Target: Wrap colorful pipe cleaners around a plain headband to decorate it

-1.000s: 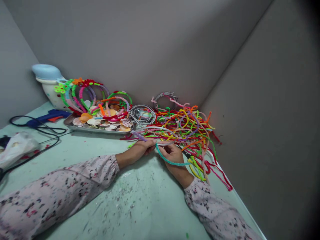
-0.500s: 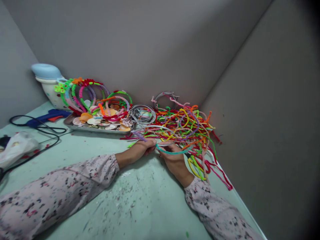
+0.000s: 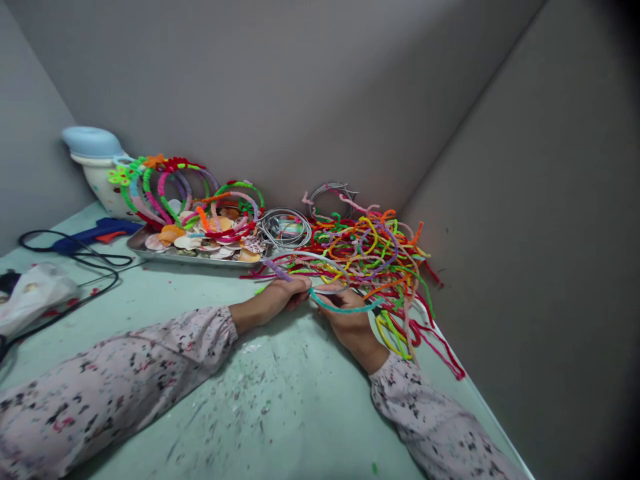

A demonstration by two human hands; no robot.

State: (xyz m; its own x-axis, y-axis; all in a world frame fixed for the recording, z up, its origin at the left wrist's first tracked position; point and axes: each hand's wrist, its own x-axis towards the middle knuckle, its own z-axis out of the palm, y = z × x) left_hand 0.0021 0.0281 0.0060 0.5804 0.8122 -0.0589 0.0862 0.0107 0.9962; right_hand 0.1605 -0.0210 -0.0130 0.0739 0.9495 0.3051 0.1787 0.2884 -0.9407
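Between my hands is a thin grey-white wire hoop (image 3: 327, 256) with a purple fuzzy wrap (image 3: 278, 270) at its left end. My left hand (image 3: 283, 295) is closed on the hoop near that wrap. A turquoise pipe cleaner (image 3: 350, 309) runs from my left fingertips across to the right, its far end free. My right hand (image 3: 347, 320) has its fingers pinched at the turquoise pipe cleaner, close beside the left fingertips; the exact contact is partly hidden. Just behind lies a tangled pile of coloured pipe cleaners (image 3: 380, 247).
A metal tray (image 3: 200, 260) of shells holds finished fuzzy hoops (image 3: 170, 190). Bare wire coils (image 3: 285, 229) lie beside it. At left are a blue glue gun (image 3: 85, 235), a black cord (image 3: 107, 283), a plastic bag (image 3: 40, 293) and a blue-lidded container (image 3: 100, 173). Yellow-handled scissors (image 3: 391, 335) lie by my right wrist.
The wire hoop and turquoise pipe cleaner have shifted slightly between my fingers. Both hands stay in nearly the same place.
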